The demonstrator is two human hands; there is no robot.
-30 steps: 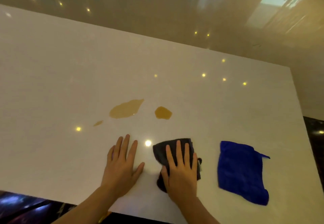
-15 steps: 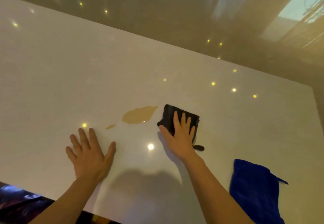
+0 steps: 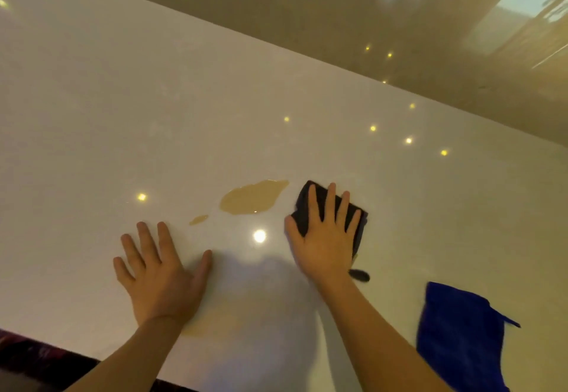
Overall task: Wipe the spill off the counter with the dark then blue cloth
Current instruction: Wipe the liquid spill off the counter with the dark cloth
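My right hand (image 3: 325, 235) lies flat with spread fingers on the dark cloth (image 3: 302, 204), pressing it onto the white counter (image 3: 123, 115). The cloth's left edge sits just right of a large tan spill (image 3: 252, 197). A small tan drop (image 3: 199, 219) lies left and nearer of that puddle. My left hand (image 3: 159, 272) rests palm down on the counter, fingers apart, holding nothing, a short way in front of the small drop. The blue cloth (image 3: 461, 336) lies crumpled at the near right of the counter, untouched.
The counter's near edge (image 3: 76, 353) runs along the bottom left, with dark floor below it. A glossy beige wall (image 3: 307, 23) rises behind the far edge. Bright ceiling lights reflect as spots on the counter. A faint tan smear (image 3: 209, 324) shows beside my left wrist.
My right hand pushed the dark cloth forward from the near edge onto the small right puddle, which is now covered. My left hand slid left. The blue cloth stayed where it was.
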